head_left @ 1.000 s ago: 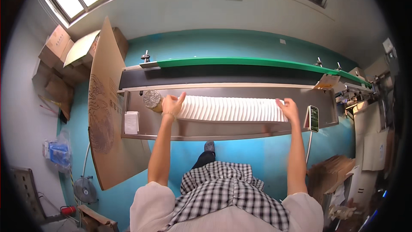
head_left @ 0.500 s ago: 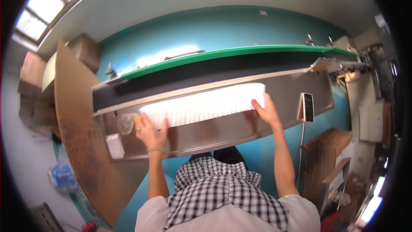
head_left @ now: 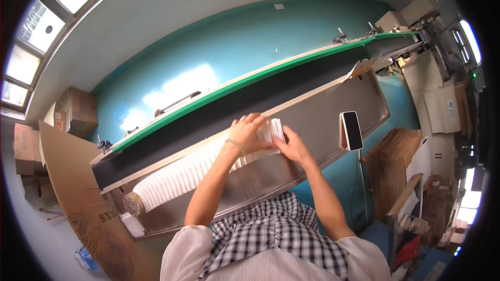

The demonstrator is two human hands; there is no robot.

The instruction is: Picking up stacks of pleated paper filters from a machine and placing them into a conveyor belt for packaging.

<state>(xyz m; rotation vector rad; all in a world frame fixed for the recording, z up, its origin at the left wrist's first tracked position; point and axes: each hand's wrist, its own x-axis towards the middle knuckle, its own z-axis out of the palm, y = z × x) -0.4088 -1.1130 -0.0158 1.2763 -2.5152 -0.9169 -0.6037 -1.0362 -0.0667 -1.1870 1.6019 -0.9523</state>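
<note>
- The row of white packets (head_left: pixel 172 182), thin and packed face to face, lies aslant on the metal table (head_left: pixel 333 119), alongside the black conveyor belt (head_left: pixel 234 107).
- Each packet looks light, soft and easily creased; the row would likely flex or fan apart if lifted by its middle alone.
- The best hold is probably flat pressure on both ends of a section, squeezing along the row, with little force on the top edges.
- The left hand (head_left: pixel 246 132) lies across the row near its right end, fingers partly spread over the top and thumb on the near side; whether it pinches cannot be told.
- The right hand (head_left: pixel 292 147) is curled around the right end, thumb against the last packets, some fingers hidden.
- A round, mottled end piece (head_left: pixel 134 204) sits at the row's left end, well apart from both hands.
</note>
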